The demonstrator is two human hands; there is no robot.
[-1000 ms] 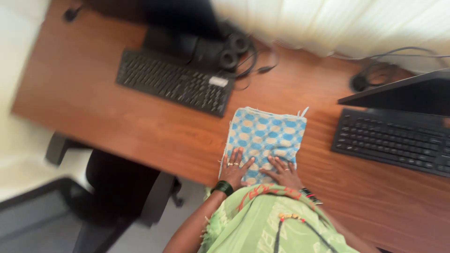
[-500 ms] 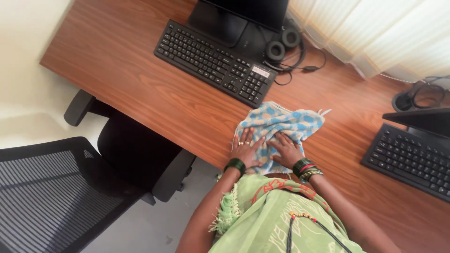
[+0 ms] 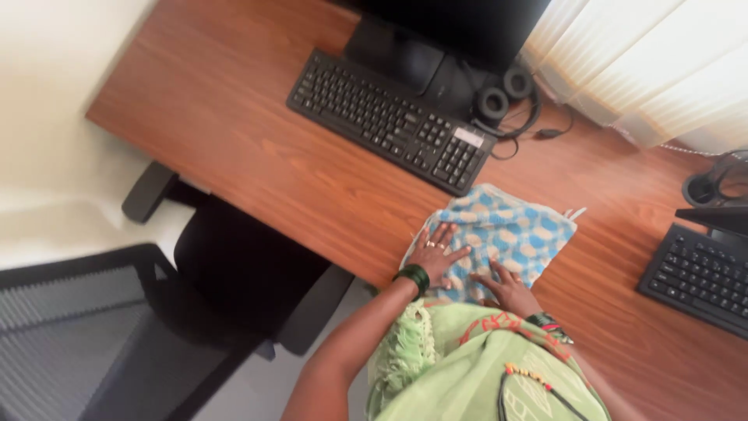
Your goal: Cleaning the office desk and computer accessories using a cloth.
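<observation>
A blue, cream and white patterned cloth lies spread flat on the brown wooden desk near its front edge. My left hand presses flat on the cloth's near left corner, fingers spread, with rings on them and a dark bangle at the wrist. My right hand lies palm down on the cloth's near edge, fingers spread too. Neither hand grips anything. A green garment covers my chest below.
A black keyboard lies just beyond the cloth, with a monitor base and black headphones behind it. A second keyboard sits at right. A black mesh office chair stands left of me. White blinds hang at back right.
The cloth was bunched under my hands half a second ago and now lies flat again. The view has shifted, so the desk items sit further right in frame.
</observation>
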